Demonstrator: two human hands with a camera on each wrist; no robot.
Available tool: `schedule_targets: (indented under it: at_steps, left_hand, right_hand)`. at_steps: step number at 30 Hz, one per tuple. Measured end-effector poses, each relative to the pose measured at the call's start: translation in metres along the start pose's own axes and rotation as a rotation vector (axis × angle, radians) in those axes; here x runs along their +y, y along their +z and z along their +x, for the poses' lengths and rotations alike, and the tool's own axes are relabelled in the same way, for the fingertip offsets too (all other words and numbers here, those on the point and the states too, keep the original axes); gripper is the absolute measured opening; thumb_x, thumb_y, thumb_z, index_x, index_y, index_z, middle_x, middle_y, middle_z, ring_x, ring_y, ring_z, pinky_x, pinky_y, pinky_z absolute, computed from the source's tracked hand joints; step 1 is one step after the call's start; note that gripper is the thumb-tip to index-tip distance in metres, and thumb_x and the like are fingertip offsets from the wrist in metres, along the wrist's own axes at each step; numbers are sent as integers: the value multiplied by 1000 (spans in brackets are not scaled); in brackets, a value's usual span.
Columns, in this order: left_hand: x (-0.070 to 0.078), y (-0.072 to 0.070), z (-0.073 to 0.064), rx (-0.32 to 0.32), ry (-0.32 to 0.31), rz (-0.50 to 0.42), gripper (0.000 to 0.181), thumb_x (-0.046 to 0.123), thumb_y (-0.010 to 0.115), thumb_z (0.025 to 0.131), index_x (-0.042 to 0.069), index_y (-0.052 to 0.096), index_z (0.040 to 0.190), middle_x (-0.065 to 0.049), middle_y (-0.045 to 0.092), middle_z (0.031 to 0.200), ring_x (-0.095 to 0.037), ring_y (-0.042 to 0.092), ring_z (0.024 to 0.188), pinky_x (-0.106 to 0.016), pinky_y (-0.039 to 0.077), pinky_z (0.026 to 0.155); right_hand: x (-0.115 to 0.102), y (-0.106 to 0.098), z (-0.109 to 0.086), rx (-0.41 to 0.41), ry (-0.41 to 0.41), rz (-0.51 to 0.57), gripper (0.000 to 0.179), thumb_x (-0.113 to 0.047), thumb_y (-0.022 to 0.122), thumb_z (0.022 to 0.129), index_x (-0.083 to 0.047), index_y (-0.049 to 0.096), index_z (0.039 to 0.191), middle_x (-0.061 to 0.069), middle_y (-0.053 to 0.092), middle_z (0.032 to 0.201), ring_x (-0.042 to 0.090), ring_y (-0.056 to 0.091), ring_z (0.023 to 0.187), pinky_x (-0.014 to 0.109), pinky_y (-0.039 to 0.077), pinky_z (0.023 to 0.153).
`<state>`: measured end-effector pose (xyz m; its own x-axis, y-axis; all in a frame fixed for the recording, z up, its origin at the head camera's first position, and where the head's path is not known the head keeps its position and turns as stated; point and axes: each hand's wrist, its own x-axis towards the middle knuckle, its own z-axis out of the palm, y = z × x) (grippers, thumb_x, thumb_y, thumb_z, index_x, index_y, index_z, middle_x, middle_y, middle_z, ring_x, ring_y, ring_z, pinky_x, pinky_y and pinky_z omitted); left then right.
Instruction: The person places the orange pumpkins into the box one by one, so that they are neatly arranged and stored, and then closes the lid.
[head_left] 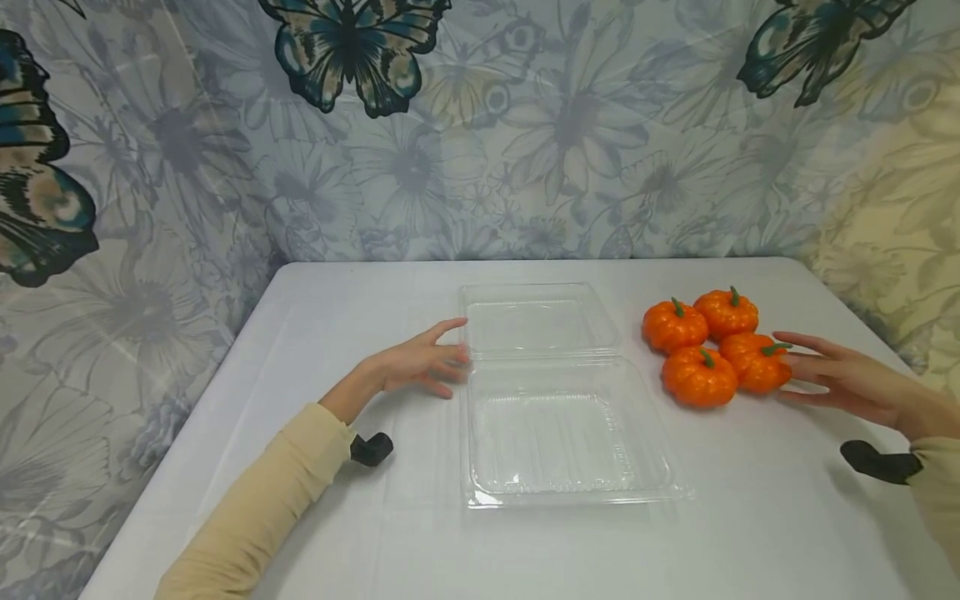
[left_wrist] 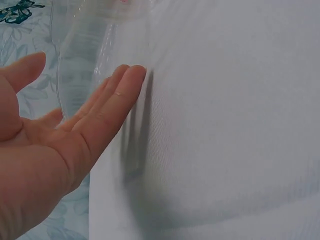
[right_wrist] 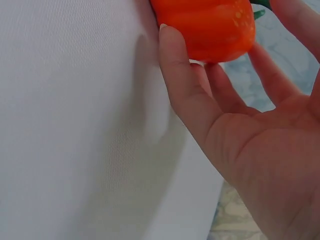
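Note:
On the table lies a clear plastic clamshell container [head_left: 555,483], its lid [head_left: 536,329] folded back flat on the far side. Beside its left edge is my left hand [head_left: 416,364], fingers spread and fingertips right at the rim; in the left wrist view that hand [left_wrist: 75,135] has an empty palm. Several small orange pumpkins with green stems cluster to the right of the container. My right hand [head_left: 855,383] reaches round the right side of the nearest pumpkin [head_left: 756,367], fingers apart. In the right wrist view, fingertips [right_wrist: 172,42] lie along this pumpkin [right_wrist: 207,30].
The other pumpkins stand close together: one front left [head_left: 699,382], one back left [head_left: 673,329], one at the back [head_left: 729,317]. A white cloth covers the table [head_left: 360,533]. Behind it hangs a flowered curtain [head_left: 465,183] with butterflies.

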<state>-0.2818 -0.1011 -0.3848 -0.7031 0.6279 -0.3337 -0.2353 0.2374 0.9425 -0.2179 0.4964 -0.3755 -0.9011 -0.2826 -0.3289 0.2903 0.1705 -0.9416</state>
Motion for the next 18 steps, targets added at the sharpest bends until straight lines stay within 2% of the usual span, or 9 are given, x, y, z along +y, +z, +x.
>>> schedule_targets:
  at_steps: [3,10,18]
  left_hand:
    - [2,5,-2,-11,0,7,69,27,53,99,30,10,153,-18,49,132,-31,54,116,-45,52,85]
    - [-5,11,2,-62,98,1,58,20,51,100,15,25,151,-17,52,132,-32,49,121,-45,50,87]
    - [-10,18,7,-88,161,-64,56,13,49,100,10,26,150,-16,50,136,-30,53,119,-42,51,84]
  right_hand:
    - [0,2,3,5,11,-13,38,-9,39,103,-42,52,117,-19,46,112,3,58,96,35,54,79]
    - [4,2,5,-68,-19,192,44,1,37,102,-32,61,117,-13,57,110,12,61,97,39,54,80]
    - [5,3,6,-94,-28,212,46,2,35,101,-32,62,118,-10,56,111,12,61,98,39,54,80]
